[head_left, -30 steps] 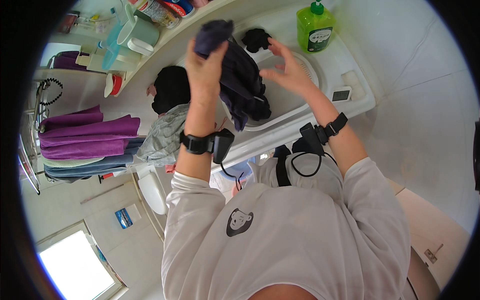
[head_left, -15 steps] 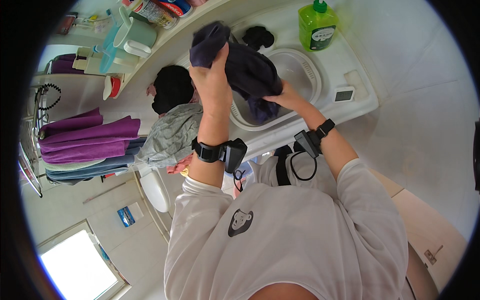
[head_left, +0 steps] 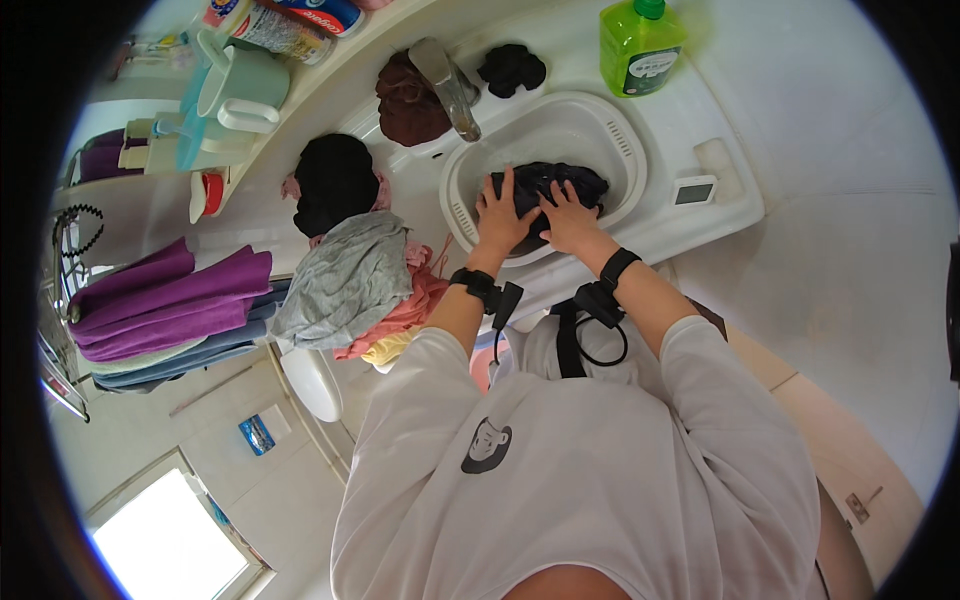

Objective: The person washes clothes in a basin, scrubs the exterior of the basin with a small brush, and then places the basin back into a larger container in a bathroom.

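A dark, wet-looking garment [head_left: 550,182] lies bunched in a white plastic basin [head_left: 632,150], which sits in the sink below the tap. Both my hands press on the cloth from above. My left hand [head_left: 503,218] rests on its left part with the fingers spread, and my right hand [head_left: 573,220] lies beside it, also with fingers apart. Their thumbs come close together at the middle of the garment. Neither hand grips it. Some water seems to be in the basin around the cloth, though the depth cannot be seen.
A metal tap [head_left: 447,85] reaches over the basin's back left rim, beside a brown cloth [head_left: 405,105]. Behind lie a small black cloth [head_left: 512,70] and a green pump bottle [head_left: 640,55]. A small digital display [head_left: 693,190] sits right; black [head_left: 335,185] and grey garments [head_left: 345,285] are heaped left.
The dark garment, held up over the basin by both hands before, is now down inside it. My hands have lowered and spread flat on it. The tap and brown cloth have come into sight.
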The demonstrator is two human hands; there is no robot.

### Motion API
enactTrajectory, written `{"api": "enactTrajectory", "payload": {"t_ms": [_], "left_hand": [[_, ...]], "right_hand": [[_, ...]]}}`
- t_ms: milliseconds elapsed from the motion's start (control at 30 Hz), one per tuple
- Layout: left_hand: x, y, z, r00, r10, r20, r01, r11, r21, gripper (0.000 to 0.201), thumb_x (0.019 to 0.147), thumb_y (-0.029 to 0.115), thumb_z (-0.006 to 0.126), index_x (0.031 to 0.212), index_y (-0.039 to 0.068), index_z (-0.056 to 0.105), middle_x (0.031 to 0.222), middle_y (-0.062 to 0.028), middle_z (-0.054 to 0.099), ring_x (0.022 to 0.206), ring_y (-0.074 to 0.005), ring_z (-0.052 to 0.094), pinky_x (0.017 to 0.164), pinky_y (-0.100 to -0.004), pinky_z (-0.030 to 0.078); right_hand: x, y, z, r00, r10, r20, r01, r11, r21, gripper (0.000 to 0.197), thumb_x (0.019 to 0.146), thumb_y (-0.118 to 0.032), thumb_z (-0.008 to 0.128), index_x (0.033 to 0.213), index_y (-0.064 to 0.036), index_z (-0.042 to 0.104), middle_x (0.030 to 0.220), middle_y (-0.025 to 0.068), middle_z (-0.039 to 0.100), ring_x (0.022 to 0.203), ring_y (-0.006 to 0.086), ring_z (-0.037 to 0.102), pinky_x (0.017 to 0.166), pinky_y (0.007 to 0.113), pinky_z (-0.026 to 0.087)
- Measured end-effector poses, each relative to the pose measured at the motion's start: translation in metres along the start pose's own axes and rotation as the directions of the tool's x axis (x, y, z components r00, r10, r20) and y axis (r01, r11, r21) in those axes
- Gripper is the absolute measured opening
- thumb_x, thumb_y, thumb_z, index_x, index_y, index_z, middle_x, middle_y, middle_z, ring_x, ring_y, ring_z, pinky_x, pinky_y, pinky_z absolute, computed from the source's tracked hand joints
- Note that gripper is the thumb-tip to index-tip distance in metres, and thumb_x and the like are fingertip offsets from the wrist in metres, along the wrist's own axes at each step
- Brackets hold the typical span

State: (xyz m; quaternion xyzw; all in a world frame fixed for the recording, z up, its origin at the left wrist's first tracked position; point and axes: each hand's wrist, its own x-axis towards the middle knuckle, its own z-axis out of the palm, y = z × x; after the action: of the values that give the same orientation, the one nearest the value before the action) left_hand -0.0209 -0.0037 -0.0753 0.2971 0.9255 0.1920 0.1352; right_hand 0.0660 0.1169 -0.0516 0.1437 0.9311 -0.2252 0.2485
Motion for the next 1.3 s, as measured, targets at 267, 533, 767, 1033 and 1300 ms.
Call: {"api": "enactTrajectory", "payload": {"t_ms": [267, 533, 767, 1033, 1300], "left_hand": [[0.017, -0.011, 0.031, 0.996, -0.061, 0.062, 0.052, 0.988, 0.146, 0.079, 0.080, 0.051, 0.054, 0.141, 0.021, 0.014, 0.141, -0.0173, 0.018, 0.121, -0.0420, 0.030, 0.090, -0.0576, 0.032], [0.069, -0.028, 0.043, 0.955, -0.284, 0.087, 0.275, 0.956, 0.102, 0.073, 0.083, 0.061, 0.039, 0.129, 0.004, 0.033, 0.127, -0.0190, 0.035, 0.116, -0.0412, 0.035, 0.088, -0.0581, 0.031], [0.085, -0.051, 0.032, 0.927, -0.365, 0.084, 0.371, 0.925, -0.082, 0.078, 0.076, 0.064, 0.049, 0.120, -0.001, 0.042, 0.126, -0.0242, 0.040, 0.117, -0.0404, 0.038, 0.091, -0.0537, 0.033], [0.020, 0.005, -0.051, 0.937, -0.179, -0.299, 0.040, 0.908, -0.418, 0.054, 0.068, 0.042, 0.073, 0.094, -0.002, 0.055, 0.084, -0.0147, 0.061, 0.076, -0.0253, 0.060, 0.070, -0.0337, 0.046], [-0.013, 0.082, -0.164, 0.973, -0.221, 0.064, 0.100, 0.156, -0.983, 0.040, 0.083, 0.042, 0.059, 0.095, 0.004, 0.055, 0.083, -0.0008, 0.052, 0.077, -0.0093, 0.049, 0.069, -0.0244, 0.041]], "right_hand": [[0.033, 0.026, 0.024, 0.997, -0.070, 0.012, 0.067, 0.983, 0.173, 0.072, 0.079, -0.024, 0.061, 0.139, -0.0213, 0.022, 0.146, 0.0099, 0.013, 0.134, 0.0299, 0.011, 0.093, 0.061, 0.033], [0.046, 0.041, 0.025, 0.986, -0.151, -0.075, 0.167, 0.934, 0.315, 0.080, 0.074, -0.018, 0.065, 0.139, -0.0226, 0.020, 0.143, 0.0173, 0.020, 0.130, 0.0364, 0.021, 0.102, 0.041, 0.032], [0.046, 0.031, 0.017, 0.980, -0.173, -0.095, 0.195, 0.917, 0.348, 0.082, 0.073, -0.016, 0.067, 0.139, -0.0242, 0.019, 0.143, 0.0169, 0.019, 0.131, 0.0343, 0.021, 0.103, 0.040, 0.030], [0.031, 0.035, 0.014, 0.975, -0.124, -0.184, 0.184, 0.914, 0.362, 0.082, 0.070, -0.019, 0.070, 0.137, -0.0214, 0.023, 0.140, 0.0127, 0.029, 0.131, 0.0295, 0.024, 0.101, 0.042, 0.032], [-0.004, 0.003, 0.003, 0.555, 0.088, -0.827, 0.415, 0.833, 0.367, 0.067, 0.066, -0.018, 0.074, 0.122, -0.0093, 0.038, 0.121, 0.0130, 0.048, 0.117, 0.0296, 0.043, 0.090, 0.045, 0.040]]}}
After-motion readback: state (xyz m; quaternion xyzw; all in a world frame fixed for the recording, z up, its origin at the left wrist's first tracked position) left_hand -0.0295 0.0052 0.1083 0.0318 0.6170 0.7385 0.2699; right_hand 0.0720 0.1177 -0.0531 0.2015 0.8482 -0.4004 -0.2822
